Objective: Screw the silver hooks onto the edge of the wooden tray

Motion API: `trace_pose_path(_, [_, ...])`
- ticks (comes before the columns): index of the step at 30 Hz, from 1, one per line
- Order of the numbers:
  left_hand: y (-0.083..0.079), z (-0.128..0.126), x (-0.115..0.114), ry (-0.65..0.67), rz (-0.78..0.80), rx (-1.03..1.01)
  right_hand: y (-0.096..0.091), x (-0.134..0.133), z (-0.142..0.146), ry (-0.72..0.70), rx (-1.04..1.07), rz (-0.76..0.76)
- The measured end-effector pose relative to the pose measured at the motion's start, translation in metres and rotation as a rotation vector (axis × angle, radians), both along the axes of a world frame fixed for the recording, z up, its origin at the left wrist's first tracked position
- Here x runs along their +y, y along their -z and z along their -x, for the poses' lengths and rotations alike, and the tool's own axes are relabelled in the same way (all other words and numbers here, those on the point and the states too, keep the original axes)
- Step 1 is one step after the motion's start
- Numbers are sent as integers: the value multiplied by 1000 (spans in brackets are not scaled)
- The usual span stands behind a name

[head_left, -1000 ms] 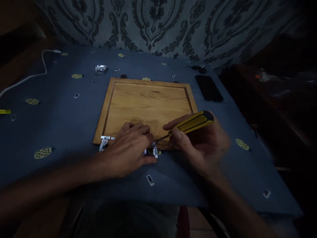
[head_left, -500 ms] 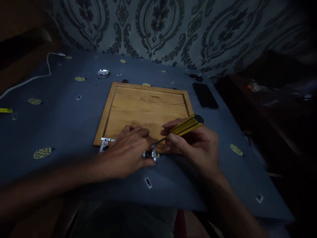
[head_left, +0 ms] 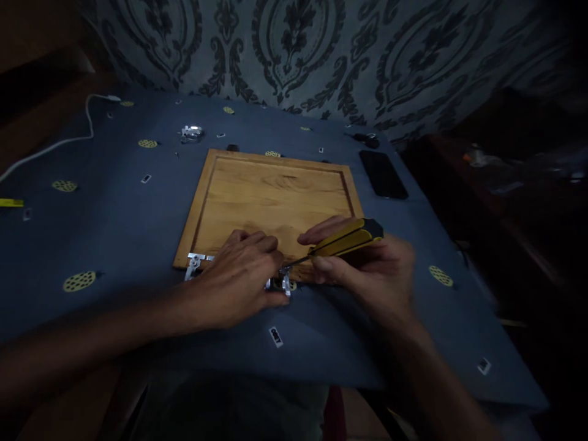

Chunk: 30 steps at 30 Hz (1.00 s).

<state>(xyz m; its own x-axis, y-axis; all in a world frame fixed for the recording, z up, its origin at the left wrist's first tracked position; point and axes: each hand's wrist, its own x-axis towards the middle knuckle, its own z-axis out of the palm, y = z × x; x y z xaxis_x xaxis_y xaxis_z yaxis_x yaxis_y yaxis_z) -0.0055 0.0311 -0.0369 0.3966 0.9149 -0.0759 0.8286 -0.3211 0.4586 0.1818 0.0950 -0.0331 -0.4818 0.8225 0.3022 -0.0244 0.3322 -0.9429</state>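
Note:
A wooden panel point(head_left: 271, 196) with a raised frame lies flat on the blue table point(head_left: 114, 226). My left hand point(head_left: 239, 278) rests palm down on its near edge, fingers curled over a silver metal hinge point(head_left: 282, 282), most of which it hides. A second silver hinge point(head_left: 195, 264) shows at the panel's near left corner. My right hand point(head_left: 367, 269) is closed on a yellow and black screwdriver point(head_left: 344, 240), whose thin shaft slants down to the left with its tip at the hinge by my left fingertips.
A dark phone point(head_left: 383, 174) lies right of the panel. A small silver metal part point(head_left: 192, 131) sits at the back left and a white cable point(head_left: 55, 142) runs along the left. Yellow dotted discs and small white tags are scattered over the table. Patterned wallpaper stands behind.
My right hand and the screwdriver have shifted slightly, the handle lying lower and flatter. The tip stays at the hinge. My left hand has held still.

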Motion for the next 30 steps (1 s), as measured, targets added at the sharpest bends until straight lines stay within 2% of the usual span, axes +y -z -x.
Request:
trace_pose_path(4, [-4, -1, 1, -7, 47, 12, 0, -3, 0, -18, 18, 96])
trace_pose_path(8, [-1, 0, 1, -6, 27, -7, 1, -3, -2, -93, 31, 140])
trace_pose_path(13, [4, 1, 0, -6, -5, -19, 3, -3, -2, -127, 24, 130])
trace_pose_path(20, [-3, -1, 2, -12, 31, 26, -4, -4, 4, -11, 73, 107])
trace_pose_path(25, [-1, -1, 2, -1, -8, 24, -4, -3, 2, -32, 76, 129])
trace_pose_path(30, [-4, -1, 3, -22, 30, 34, -2, -2, -1, -130, 49, 150])
